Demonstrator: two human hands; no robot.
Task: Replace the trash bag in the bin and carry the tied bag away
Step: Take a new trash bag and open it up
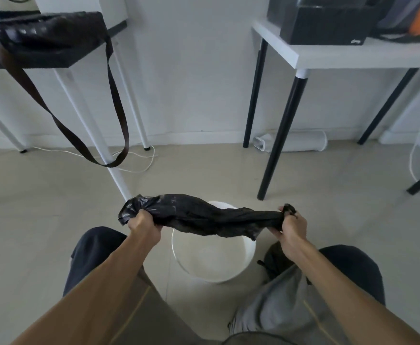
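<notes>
A black trash bag [199, 216] is stretched sideways between my two hands, bunched and unopened, just above the bin. My left hand [142, 226] is closed on its left end, my right hand [290, 226] pinches its right end. Below the bag stands a round white bin [243, 260] on the floor between my knees; its inside looks bare and white, with no liner. A dark crumpled thing [276, 260] lies on the floor right of the bin, partly hidden by my right forearm; I cannot tell what it is.
A black-topped table with white legs [119, 180] stands at the left, a dark shoulder bag [52, 31] on it with its strap hanging down. A white table with black legs [278, 135] stands at the right. White cables [139, 168] run along the floor.
</notes>
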